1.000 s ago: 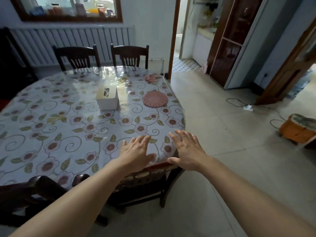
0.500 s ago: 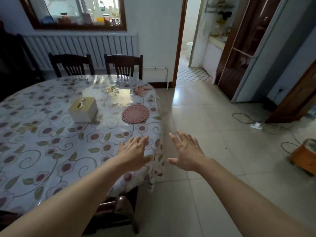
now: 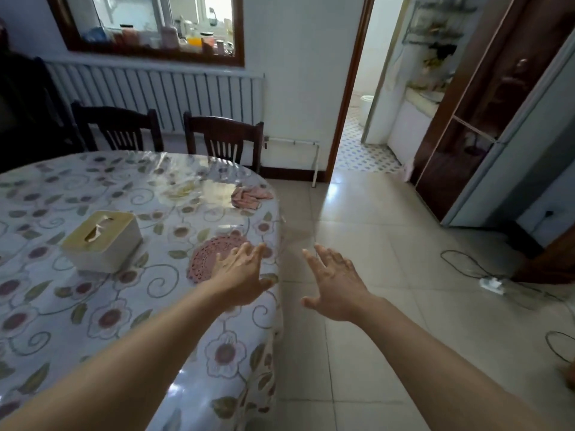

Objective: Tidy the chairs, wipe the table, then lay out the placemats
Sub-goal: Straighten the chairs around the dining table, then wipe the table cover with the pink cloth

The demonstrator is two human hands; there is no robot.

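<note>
The round table [image 3: 93,321] fills the left, covered by a flowered cloth under clear plastic. A pink crocheted placemat [image 3: 207,259] lies near its right edge, partly behind my left hand [image 3: 241,275], which hovers over it with straight fingers and holds nothing. Out past the table edge, above the floor, my right hand [image 3: 336,284] is spread open and empty. A crumpled pink cloth [image 3: 250,195] rests on the far right of the table. Two dark wooden chairs [image 3: 116,127] [image 3: 224,138] stand tucked in at the far side.
A cream tissue box [image 3: 102,241] stands on the table left of the placemat. A white radiator [image 3: 155,94] runs along the back wall. An open doorway [image 3: 367,126] and a dark cabinet [image 3: 485,119] are right. A cable with a white power strip [image 3: 491,284] crosses the tiled floor.
The view has moved forward and right along the table edge. The near chair has dropped out of sight below. Both hands stay outstretched and open, now level with the placemat.
</note>
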